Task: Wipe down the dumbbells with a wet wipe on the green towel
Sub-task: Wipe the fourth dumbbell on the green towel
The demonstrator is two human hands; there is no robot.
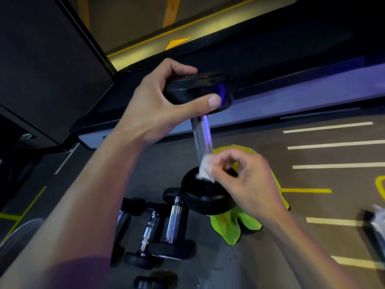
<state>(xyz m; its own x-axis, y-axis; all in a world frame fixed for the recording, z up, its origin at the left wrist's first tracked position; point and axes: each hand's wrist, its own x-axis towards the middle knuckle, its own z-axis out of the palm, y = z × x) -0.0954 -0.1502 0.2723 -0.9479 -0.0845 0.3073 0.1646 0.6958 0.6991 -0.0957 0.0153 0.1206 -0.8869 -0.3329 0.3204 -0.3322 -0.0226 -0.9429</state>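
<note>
No text, brand name or number can be read anywhere in the view. The floor (312,155) carries only painted marks: a row of white stripes (328,127) at the right, yellow lines (306,190) beside them and at the lower left, and a yellow arrow-like shape (177,43) in the lit strip at the top, none of them forming letters. The black ends of the dumbbells (173,250) lying on the floor show pale smudges that could be markings, but they are too dark and blurred to make out.
</note>
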